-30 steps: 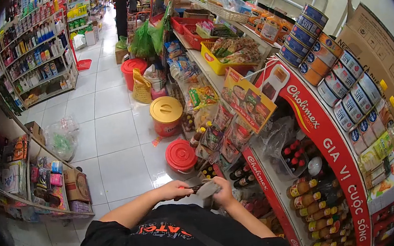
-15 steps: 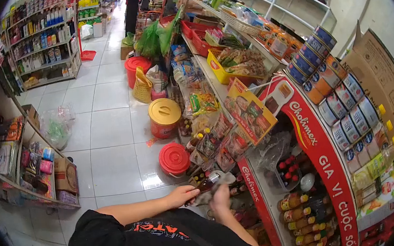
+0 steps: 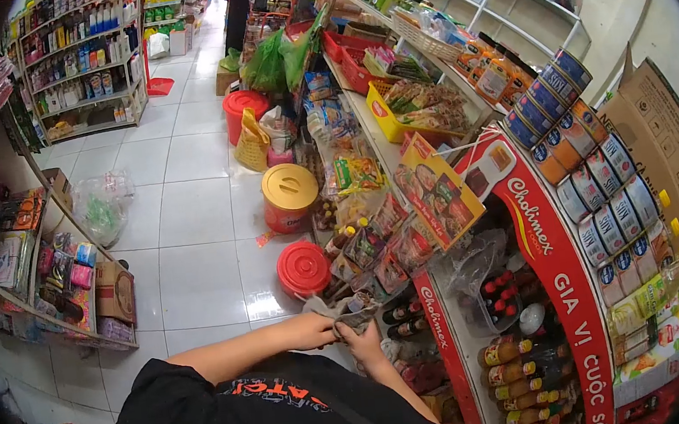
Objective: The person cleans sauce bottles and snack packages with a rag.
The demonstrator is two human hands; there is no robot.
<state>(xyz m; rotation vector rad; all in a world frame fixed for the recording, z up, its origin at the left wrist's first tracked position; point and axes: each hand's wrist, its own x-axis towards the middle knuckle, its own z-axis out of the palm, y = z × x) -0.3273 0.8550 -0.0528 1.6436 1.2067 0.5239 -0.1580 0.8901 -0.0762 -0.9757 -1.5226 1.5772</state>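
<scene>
Head-worn view, looking down, shop aisle (image 3: 187,196) ahead

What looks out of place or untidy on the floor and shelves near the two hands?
Two round red plastic tubs, one with a yellow lid and one with a red lid, stand on the white tiled floor beside the shelf. A clear plastic bag lies loose there. Both hands hold a grey cloth; nothing looks spilled.

floor: white glossy tiles (image 3: 190,221) | left: white shelving (image 3: 80,66) packed with goods | right: red Cholimex rack (image 3: 560,271), bare white wall shelves (image 3: 518,11) | aisle: red bins (image 3: 302,268) | light: bright, even
</scene>
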